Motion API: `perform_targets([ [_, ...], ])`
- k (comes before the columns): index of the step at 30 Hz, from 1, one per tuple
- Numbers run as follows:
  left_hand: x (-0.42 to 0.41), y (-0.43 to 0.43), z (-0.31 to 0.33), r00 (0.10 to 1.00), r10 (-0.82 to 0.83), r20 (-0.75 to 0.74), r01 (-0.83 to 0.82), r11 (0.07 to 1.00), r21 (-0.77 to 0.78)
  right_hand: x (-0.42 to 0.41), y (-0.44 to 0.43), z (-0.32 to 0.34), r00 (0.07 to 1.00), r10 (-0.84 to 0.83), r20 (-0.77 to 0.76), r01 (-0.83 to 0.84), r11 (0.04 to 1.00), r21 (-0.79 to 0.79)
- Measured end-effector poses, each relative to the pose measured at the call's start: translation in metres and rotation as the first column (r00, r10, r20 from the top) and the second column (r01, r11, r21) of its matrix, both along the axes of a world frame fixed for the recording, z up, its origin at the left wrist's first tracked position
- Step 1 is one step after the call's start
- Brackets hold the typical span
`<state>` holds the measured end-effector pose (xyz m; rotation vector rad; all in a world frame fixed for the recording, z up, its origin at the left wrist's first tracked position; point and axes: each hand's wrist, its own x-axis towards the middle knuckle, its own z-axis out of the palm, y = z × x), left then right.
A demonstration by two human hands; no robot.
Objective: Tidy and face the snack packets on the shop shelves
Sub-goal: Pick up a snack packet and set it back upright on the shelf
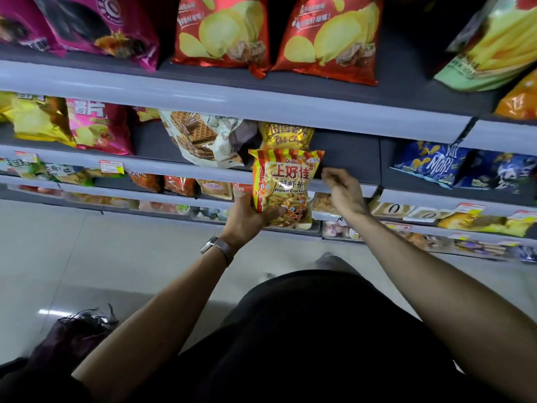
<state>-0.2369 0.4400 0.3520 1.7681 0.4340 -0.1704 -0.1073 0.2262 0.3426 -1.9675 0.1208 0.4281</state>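
Observation:
My left hand (250, 218) grips the bottom of an orange and yellow prawn cracker packet (286, 184), held upright in front of the middle shelf (348, 158). My right hand (343, 189) hovers just right of the packet with loosely curled fingers and holds nothing. Behind the packet on that shelf stand a yellow chip packet (286, 136) and a leaning white wafer packet (200, 138). A bare stretch of shelf lies to the right of them.
Red chip bags (220, 30) and magenta bags (96, 24) fill the top shelf. Blue packets (433, 164) lie at the right of the middle shelf, yellow and pink packets (98, 129) at its left. Lower shelves hold more snacks. Pale floor lies below.

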Motion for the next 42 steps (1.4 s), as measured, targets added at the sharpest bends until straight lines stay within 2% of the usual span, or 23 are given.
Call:
perform_targets([
  [3,0.032,-0.019,0.0,0.999,-0.047,0.013,0.047,0.998,0.043,-0.021,-0.025,0.003,0.997,-0.068,-0.045,0.072,0.994,0.079],
  [6,0.064,-0.044,0.001,0.995,-0.098,0.006,0.097,0.988,0.121,-0.03,-0.047,0.004,0.993,-0.028,-0.118,0.045,0.988,0.145],
  [9,0.092,-0.069,0.008,0.989,-0.143,0.028,0.136,0.975,0.175,-0.019,-0.062,0.007,0.995,-0.014,-0.103,0.024,0.995,0.097],
  [13,0.126,-0.092,0.013,0.994,-0.105,0.014,0.099,0.97,0.221,0.009,-0.078,0.015,0.998,-0.062,-0.031,0.063,0.997,0.049],
  [16,0.146,-0.105,0.015,0.995,-0.095,0.015,0.088,0.96,0.267,0.03,-0.087,0.013,0.999,-0.038,-0.035,0.039,0.999,0.028],
  [19,0.159,-0.113,0.014,0.991,-0.128,-0.044,0.136,0.942,0.308,0.049,-0.088,0.013,0.999,-0.007,-0.047,0.008,1.0,0.003],
  [22,0.168,-0.115,-0.019,0.984,-0.133,-0.119,0.166,0.927,0.338,0.057,-0.088,0.006,0.996,0.031,-0.088,-0.032,0.999,-0.015],
  [24,0.166,-0.116,-0.035,0.983,-0.106,-0.153,0.154,0.925,0.347,0.057,-0.09,0.002,0.992,0.065,-0.108,-0.071,0.996,-0.049],
  [30,0.147,-0.137,0.002,0.991,-0.021,-0.133,0.068,0.931,0.359,0.058,-0.098,-0.002,0.994,0.087,-0.068,-0.096,0.984,-0.147],
  [36,0.138,-0.155,0.021,0.957,0.039,-0.289,0.095,0.895,0.437,0.062,-0.112,0.001,0.981,0.186,-0.062,-0.194,0.962,-0.194],
  [42,0.119,-0.172,0.039,0.946,-0.002,-0.325,0.154,0.882,0.445,0.06,-0.124,0.003,0.954,0.295,-0.043,-0.294,0.908,-0.3],
])
